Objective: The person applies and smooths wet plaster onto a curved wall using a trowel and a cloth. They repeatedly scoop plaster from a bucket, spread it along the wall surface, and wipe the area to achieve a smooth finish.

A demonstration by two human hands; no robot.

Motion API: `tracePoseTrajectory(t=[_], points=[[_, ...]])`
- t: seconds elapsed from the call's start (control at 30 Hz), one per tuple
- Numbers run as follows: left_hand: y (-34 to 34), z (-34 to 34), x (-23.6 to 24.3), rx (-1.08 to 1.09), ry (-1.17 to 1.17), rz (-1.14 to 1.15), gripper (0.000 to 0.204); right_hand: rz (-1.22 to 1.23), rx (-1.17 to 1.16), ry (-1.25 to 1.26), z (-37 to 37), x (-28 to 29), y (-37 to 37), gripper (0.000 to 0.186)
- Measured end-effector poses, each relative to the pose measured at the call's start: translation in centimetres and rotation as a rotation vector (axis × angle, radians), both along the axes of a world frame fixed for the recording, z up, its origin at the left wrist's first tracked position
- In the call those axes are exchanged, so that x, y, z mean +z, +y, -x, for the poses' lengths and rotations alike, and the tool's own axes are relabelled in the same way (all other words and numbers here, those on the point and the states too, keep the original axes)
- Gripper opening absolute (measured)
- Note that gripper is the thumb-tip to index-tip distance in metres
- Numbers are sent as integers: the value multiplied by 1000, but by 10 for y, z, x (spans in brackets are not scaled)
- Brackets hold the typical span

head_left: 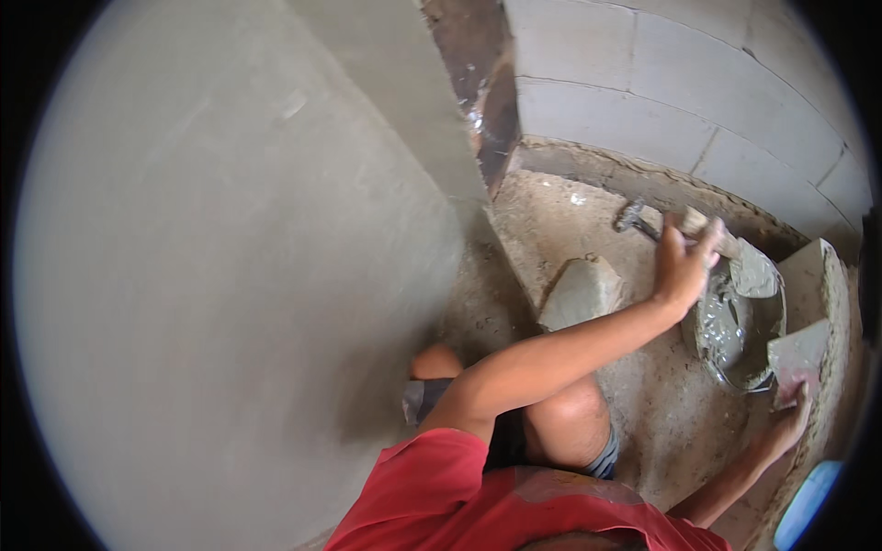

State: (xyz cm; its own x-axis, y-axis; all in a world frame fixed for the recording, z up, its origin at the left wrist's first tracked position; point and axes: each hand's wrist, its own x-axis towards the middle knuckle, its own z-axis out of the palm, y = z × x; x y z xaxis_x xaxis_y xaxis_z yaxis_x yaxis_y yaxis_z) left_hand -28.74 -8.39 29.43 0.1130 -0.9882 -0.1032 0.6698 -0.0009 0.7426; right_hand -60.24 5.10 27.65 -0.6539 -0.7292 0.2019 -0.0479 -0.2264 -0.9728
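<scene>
My left hand (687, 266) reaches across to the right, fingers closed around a mortar-smeared trowel (755, 272) with a pale handle. Its grey blade lies over the far rim of a bucket (703, 342) holding wet grey mortar. Beside those fingers is a dark, hammer-like tool (630, 217); whether the hand also touches it, I cannot tell. My right hand (794, 409) is closed on a flat plate (797, 356), grey with mortar and reddish near the fingers. The plate's edge is at the bucket's near right rim.
A large smooth grey plastered surface (230, 257) fills the left side. At the back stands a pale block wall (634, 119). A broken grey block (583, 292) lies on the rough floor (661, 413). Upright slabs (836, 303) edge the right; something blue (808, 505) lies beyond.
</scene>
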Motion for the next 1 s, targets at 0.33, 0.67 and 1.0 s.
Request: tracePoseTrajectory(t=[0.33,0.67,1.0], points=[[18,-36,-5,-138,-992,-76,72,254,109,-441,-114,23,-37,37],[139,-325,109,741,-2522,64,61,255,582,255,-386,48,-34,27],[163,-405,287,729,-3228,-228,67,611,707,495,-581,64,-59,66]])
